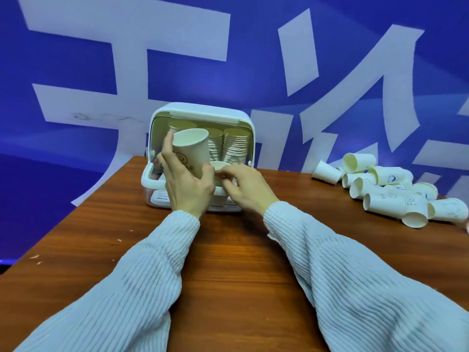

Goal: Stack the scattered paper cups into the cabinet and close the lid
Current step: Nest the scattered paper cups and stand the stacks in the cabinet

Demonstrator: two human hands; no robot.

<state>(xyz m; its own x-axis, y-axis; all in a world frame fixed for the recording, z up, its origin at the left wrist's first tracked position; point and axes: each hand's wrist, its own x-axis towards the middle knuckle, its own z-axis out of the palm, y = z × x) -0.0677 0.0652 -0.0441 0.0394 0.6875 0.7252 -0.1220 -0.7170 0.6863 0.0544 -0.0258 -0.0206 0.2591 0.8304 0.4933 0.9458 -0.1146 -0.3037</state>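
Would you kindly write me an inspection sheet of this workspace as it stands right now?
Surface: wooden table, small pale flecks near its left edge.
Job's things: white cabinet at the far edge, lid raised, cup stacks inside; loose paper cups lie scattered at far right.
Clutter: nothing seen.
Grippers: left hand grips an upright cup in front of the cabinet; right hand has curled fingers on a second cup, mostly hidden.
Cables: nothing seen.
Surroundings: blue backdrop with large white characters.

Wooden table [228, 262], blue lettered backdrop [76, 59]
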